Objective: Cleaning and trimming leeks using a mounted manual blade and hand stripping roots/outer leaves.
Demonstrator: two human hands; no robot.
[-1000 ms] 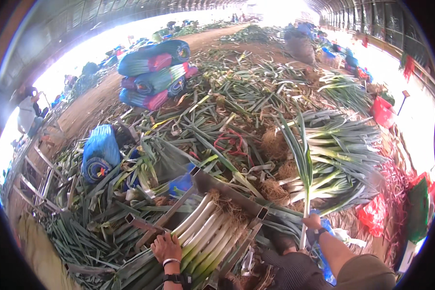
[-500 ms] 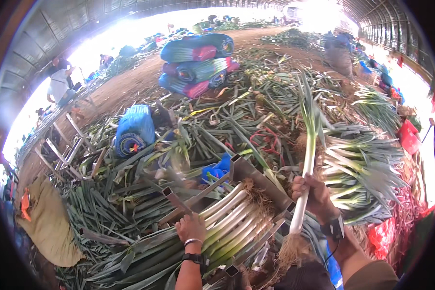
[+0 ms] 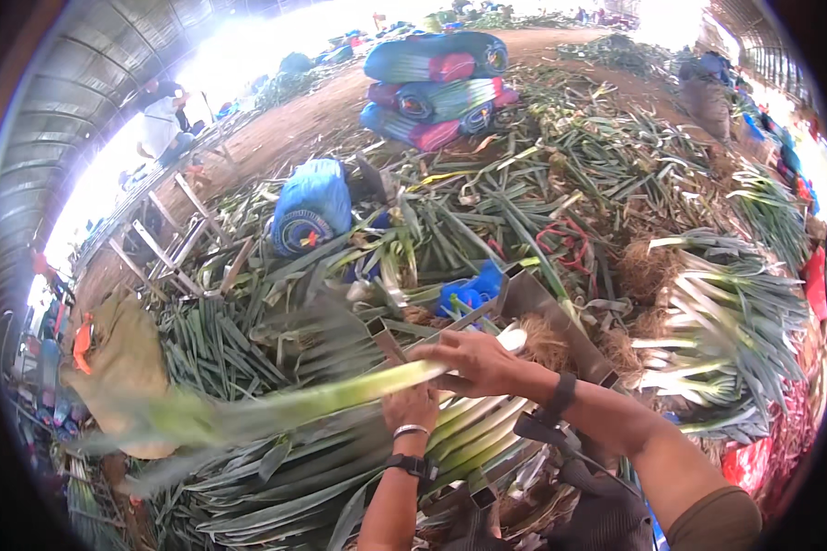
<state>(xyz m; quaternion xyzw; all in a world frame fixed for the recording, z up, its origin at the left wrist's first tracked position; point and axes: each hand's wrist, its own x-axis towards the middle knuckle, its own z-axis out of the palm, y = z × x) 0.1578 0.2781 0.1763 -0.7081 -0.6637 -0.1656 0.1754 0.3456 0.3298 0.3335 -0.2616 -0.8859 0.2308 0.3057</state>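
Observation:
A leek [image 3: 349, 386] lies slantwise across my view, its leaves blurred at the left and its white end toward the right. Around its white shank my right hand [image 3: 481, 361] is closed, just above the metal rack [image 3: 549, 308]. My left hand [image 3: 409, 404] sits beside the rack's upright, closed at the edge of a row of leeks [image 3: 473, 432]. The held leek and right hand partly cover its fingers. Those leeks lie side by side, roots [image 3: 542, 340] against the rack's end plate and green leaves stretching left.
More leeks [image 3: 708, 321] are heaped at the right. A blue wrapped bundle [image 3: 312, 207] and a stack of wrapped bundles [image 3: 436, 87] stand beyond. Blue plastic [image 3: 471, 289] lies behind the rack; a metal stand [image 3: 170, 243] and tan sack [image 3: 119, 358] are left. Loose leaves cover the ground.
My right hand has swung left and up over the rack, tipping the leek from upright to nearly level. My left hand stays by the row of leeks. The whole view has shifted.

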